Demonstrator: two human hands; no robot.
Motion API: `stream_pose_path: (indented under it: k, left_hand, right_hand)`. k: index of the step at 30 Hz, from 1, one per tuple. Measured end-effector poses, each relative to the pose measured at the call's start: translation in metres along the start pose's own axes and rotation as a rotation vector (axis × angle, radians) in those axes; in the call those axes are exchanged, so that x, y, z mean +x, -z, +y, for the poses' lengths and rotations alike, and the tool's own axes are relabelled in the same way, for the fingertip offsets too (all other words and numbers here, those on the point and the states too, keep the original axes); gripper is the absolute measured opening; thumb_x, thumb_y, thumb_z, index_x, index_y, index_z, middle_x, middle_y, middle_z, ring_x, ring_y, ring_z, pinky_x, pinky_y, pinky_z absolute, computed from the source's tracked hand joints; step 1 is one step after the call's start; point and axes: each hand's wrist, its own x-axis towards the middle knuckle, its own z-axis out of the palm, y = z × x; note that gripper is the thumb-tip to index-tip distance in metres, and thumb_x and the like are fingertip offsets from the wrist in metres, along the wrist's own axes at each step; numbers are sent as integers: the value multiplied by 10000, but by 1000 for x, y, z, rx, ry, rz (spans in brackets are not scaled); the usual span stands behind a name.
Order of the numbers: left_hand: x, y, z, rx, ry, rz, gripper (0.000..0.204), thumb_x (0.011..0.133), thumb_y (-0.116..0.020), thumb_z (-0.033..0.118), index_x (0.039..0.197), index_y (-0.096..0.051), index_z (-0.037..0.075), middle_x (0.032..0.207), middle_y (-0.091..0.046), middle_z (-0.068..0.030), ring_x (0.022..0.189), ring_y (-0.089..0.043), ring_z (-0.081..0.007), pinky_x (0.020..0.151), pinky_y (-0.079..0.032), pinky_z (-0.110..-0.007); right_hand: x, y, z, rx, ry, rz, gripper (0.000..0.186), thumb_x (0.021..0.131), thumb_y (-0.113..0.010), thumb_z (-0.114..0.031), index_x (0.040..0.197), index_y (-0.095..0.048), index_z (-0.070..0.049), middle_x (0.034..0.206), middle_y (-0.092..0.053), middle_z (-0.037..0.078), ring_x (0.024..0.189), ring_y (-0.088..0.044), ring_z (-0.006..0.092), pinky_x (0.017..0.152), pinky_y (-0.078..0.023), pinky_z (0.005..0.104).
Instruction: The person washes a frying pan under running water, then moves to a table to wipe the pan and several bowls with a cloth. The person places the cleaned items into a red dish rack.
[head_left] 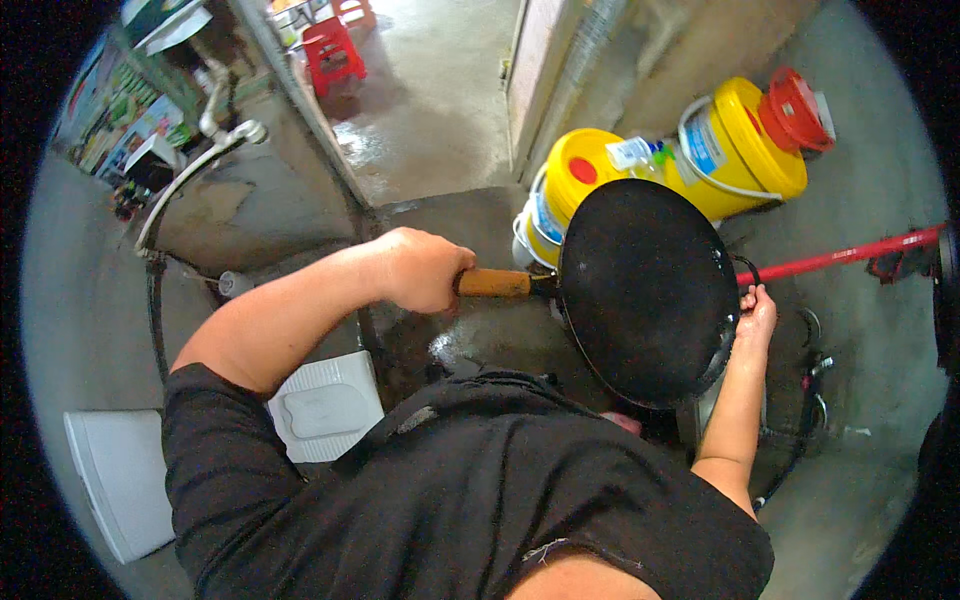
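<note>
Wok: from my end of the feed, I saw the black wok (650,295) held up ahead of the body and to the right, its broad dark face toward the head camera. I could not tell whether that face was the inside or the underside.
Wooden handle: my left grip (425,270) was wrapped firmly around the inner end of the wooden handle (497,283), which pointed left from the pan.
Loop handle: my right grip (757,314) was pinching the small black loop handle (749,269) at the far rim, fingers drawn in; I could not see exactly how the thumb sat.
Bright specks: a few showed along the wok's lower right rim. I could not tell water from glare.
Yellow buckets: one yellow bucket (747,140) and a nearer yellow lid (570,150) showed beyond the wok, partly covered by it in my view.
Red pole: the red pole (850,252) ran off to the right from behind the loop.
Progress: I judged the lifting done, with the wok secured at both ends. Setting it down was not yet done, and I could not confirm whether its surface was clean.
</note>
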Motion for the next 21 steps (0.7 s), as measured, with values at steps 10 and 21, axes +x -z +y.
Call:
stream_pose_path:
  k: [10,21]
  left_hand:
    - [-95,36,-150,-125,291,103,359,754,-718,349,977,-610,89,750,-651,-99,692,-653,-247,646,-500,-384]
    - [-39,95,-257,-429,636,155,416,760,-706,384,1040,-594,98,894,-651,-112,889,-628,-269,755,-472,-377]
  right_hand:
    - [-14,-294,93,-63,-44,-306,94,905,-570,-120,854,-515,-63,726,-541,47,503,-446,97,416,-366,222]
    - [49,-617,170,-58,-112,-646,208,970,-465,-238,880,-526,-61,706,-469,9,506,-368,105,461,-327,263]
